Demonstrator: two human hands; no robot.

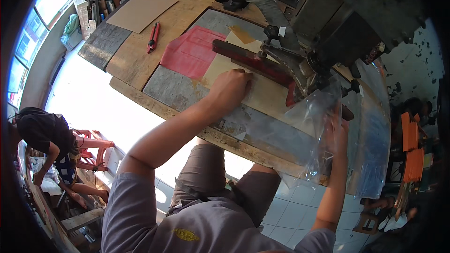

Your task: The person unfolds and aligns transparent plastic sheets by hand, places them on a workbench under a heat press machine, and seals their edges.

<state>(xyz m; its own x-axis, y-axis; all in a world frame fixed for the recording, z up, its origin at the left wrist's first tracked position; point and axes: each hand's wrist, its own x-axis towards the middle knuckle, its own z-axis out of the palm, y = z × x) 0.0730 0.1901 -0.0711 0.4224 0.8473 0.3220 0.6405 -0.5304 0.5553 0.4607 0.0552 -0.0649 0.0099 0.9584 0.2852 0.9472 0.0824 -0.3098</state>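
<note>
A machine with a long dark red bar stands over the worktable, the bar reaching across a cream board. My left hand rests on that board just in front of the bar, its fingers curled inward; whatever they grip, if anything, is hidden. At the bar's right end my right hand is closed on a crumpled clear plastic sheet, which partly covers the fingers. Left of the board lies a red sheet.
A red cutter knife and a brown cardboard sheet lie at the table's far left. Clear plastic sheets hang over the right edge. Another person bends near a red plastic stool at left. Orange pieces are stacked at far right.
</note>
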